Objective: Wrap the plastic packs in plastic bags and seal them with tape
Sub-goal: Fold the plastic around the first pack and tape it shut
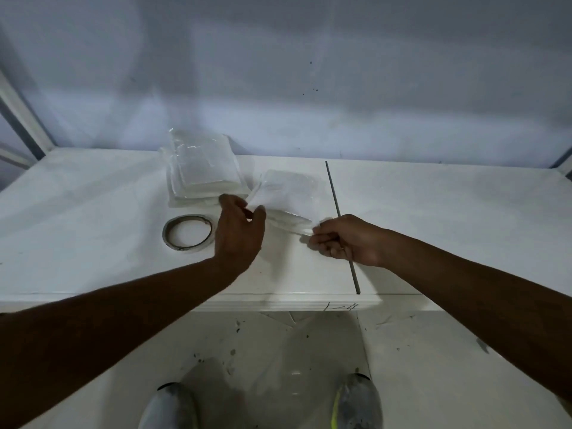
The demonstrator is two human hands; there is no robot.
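Pinches a thin clear strip [305, 232] between the thumb and curled fingers of the right hand [346, 239], forearm coming in from the lower right. Cannot tell whether that strip is tape or an edge of the bag [301, 185]; runs from the fingertips to the bag's near corner.

Reaches in with the left hand [240, 232], back turned up, fingers half bent, thumb raised at the bag's near left corner. Touches it there, yet cannot tell whether anything is gripped, the fingertips being blurred and partly hidden behind the hand itself.

Holds, inside the clear bag, one flat white pack [278, 193], lying on the worktop [93, 212] between the two hands and a little beyond them.

Just left of the bag and farther back: a stack of packs [204, 171] in clear wrap, number hard to count. Left of the left hand, flat on the worktop: a tape roll [188, 232]. Under the right hand: a thin dark line [332, 187] across the worktop, partly covered.

Below the near edge, blurred and cut off by the frame: two shoes [173, 407] on the floor [433, 351].
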